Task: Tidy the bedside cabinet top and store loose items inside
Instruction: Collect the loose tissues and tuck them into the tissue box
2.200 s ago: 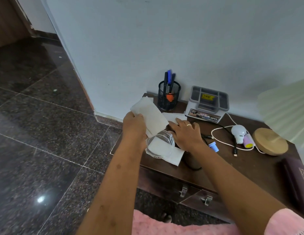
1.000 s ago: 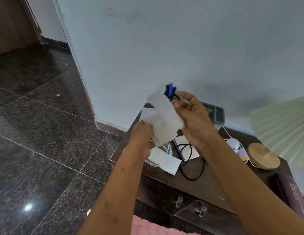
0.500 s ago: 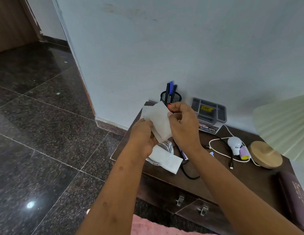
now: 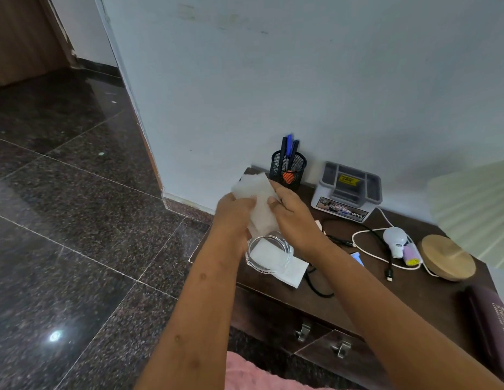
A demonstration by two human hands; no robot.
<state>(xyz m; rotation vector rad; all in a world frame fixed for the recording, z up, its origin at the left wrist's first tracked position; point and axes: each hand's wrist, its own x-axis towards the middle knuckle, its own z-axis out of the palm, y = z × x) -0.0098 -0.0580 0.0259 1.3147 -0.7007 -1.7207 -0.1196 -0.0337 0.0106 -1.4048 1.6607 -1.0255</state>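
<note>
Now, cabinet top (image 4: 430,305): carrying glass dish (image 4: 270,253) and pen holder (image 4: 288,170);
left hand (image 4: 234,212): gripping the white paper (image 4: 258,192) at its left edge;
right hand (image 4: 294,220): pinching its right edge;
white paper: hanging just above the glass dish.

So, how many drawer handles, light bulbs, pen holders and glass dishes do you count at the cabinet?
Drawer handles: 2
Light bulbs: 1
Pen holders: 1
Glass dishes: 1
Total: 5
</note>
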